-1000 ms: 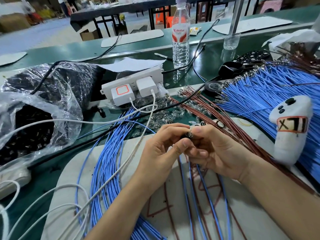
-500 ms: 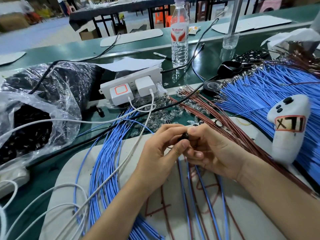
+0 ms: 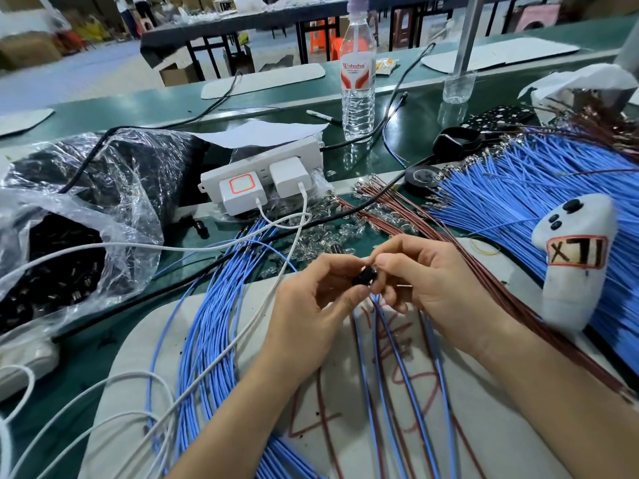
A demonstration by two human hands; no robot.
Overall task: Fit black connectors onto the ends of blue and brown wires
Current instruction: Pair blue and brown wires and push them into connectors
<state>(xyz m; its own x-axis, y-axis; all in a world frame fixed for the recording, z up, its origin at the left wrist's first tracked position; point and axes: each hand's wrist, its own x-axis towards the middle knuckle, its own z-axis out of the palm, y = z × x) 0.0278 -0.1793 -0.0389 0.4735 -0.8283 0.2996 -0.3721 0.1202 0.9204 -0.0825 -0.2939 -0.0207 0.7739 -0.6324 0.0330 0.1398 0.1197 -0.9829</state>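
Small black plastic connector is pinched in the left hand, blue and brown wires in the right hand; wire ends could be bent if pushed askew.

Pinching together at mid-view, left grip fingertip to fingertip with right grip.

Reaching in from the lower edge on a bare left forearm, angled up and to the right; entering from the lower right corner on a bare right forearm, angled up and to the left. Curling left thumb and forefinger onto a small black plastic connector, other left fingers bent loosely behind. Closing right thumb and forefinger on the same connector from the opposite side, lower right fingers tucked in toward the palm. Showing the backs of both to the camera, wrists roughly level.
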